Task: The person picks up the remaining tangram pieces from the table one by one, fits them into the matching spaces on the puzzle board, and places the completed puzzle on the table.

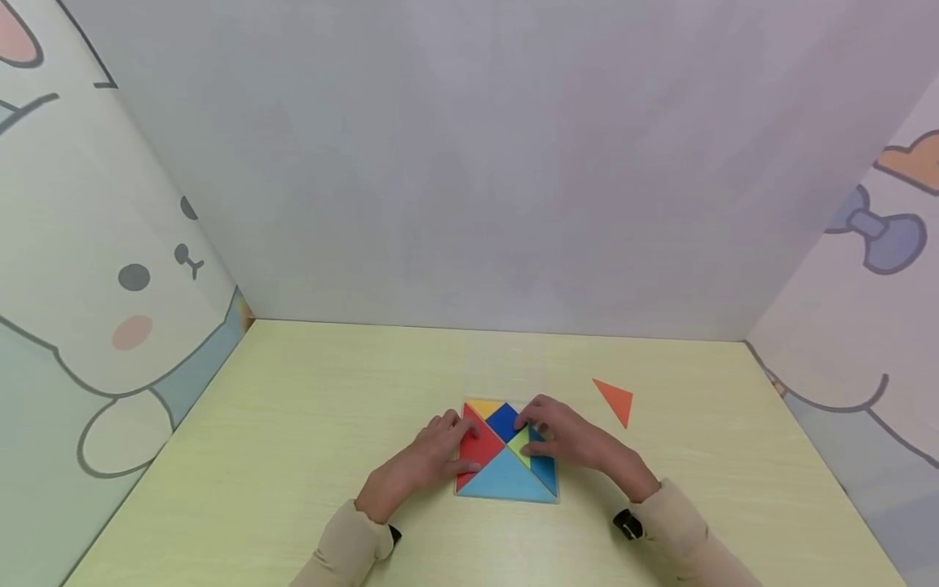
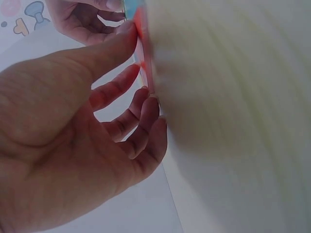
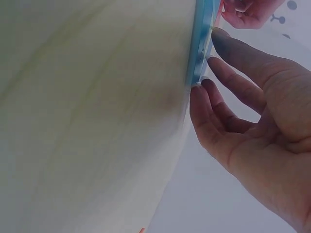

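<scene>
A square tangram tray [image 1: 506,499] lies flat on the table with coloured pieces in it. My left hand [image 1: 434,452] rests on its left side, thumb and fingertips on the large red triangle [image 1: 477,448]. My right hand [image 1: 568,432] reaches over the upper right, its bent fingers touching the dark blue square [image 1: 503,421] and its thumb on the yellow-green piece [image 1: 520,447]. A light blue triangle [image 1: 506,477] fills the bottom, a darker blue piece [image 1: 543,469] the right edge, and a yellow piece [image 1: 482,407] the top left. The tray's upper right corner is hidden by my right hand.
An orange-red triangle [image 1: 618,401] lies alone on the pale table [image 1: 330,391], right of and beyond the tray. A plain wall [image 1: 477,163] closes the back; panels with cartoon drawings [image 1: 110,244] stand on both sides.
</scene>
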Action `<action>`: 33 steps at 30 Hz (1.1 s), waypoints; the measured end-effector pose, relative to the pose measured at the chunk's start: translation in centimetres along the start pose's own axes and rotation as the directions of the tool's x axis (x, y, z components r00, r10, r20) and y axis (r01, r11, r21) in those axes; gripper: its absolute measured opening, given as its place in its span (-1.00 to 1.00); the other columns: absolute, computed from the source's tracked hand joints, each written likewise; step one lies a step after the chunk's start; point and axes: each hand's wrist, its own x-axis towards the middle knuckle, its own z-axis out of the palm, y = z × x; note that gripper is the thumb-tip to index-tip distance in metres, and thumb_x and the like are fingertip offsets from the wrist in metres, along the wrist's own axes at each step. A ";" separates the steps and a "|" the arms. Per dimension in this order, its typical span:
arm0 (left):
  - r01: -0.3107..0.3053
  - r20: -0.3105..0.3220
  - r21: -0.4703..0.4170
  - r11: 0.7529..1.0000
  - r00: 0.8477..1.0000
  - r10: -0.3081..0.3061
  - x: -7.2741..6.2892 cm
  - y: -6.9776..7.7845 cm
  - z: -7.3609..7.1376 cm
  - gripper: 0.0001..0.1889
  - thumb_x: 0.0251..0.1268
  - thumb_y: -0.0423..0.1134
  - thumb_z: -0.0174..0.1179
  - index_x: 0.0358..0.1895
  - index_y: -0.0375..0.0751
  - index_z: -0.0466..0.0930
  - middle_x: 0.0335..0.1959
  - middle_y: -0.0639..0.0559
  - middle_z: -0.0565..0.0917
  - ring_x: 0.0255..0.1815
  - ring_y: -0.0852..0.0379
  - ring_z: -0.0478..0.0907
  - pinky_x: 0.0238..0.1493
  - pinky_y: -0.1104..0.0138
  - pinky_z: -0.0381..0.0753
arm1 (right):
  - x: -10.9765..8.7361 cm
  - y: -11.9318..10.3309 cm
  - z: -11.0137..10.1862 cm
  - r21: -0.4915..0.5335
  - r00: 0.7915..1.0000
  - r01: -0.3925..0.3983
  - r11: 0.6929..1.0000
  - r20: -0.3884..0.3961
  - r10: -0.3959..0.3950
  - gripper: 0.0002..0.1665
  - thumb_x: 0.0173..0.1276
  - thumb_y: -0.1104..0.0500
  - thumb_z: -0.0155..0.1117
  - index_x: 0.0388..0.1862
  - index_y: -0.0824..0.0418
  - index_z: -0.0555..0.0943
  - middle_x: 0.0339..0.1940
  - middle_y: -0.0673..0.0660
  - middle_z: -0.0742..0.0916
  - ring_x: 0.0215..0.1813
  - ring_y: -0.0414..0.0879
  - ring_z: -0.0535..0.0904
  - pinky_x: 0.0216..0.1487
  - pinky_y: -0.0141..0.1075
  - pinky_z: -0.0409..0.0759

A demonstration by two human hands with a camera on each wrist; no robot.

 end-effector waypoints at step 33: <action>-0.001 -0.004 -0.001 1.000 1.000 0.001 -0.1 0.1 -0.2 -0.55 0.33 -0.11 0.42 0.15 -0.14 0.47 -0.09 0.01 0.44 0.03 0.06 0.40 -0.07 0.27 0.51 | -0.6 -0.3 -0.4 0.054 1.000 -0.021 0.998 -0.003 0.021 -0.66 0.43 0.19 0.41 0.11 0.29 0.64 0.07 0.19 0.63 0.04 0.08 0.60 0.03 -0.16 0.67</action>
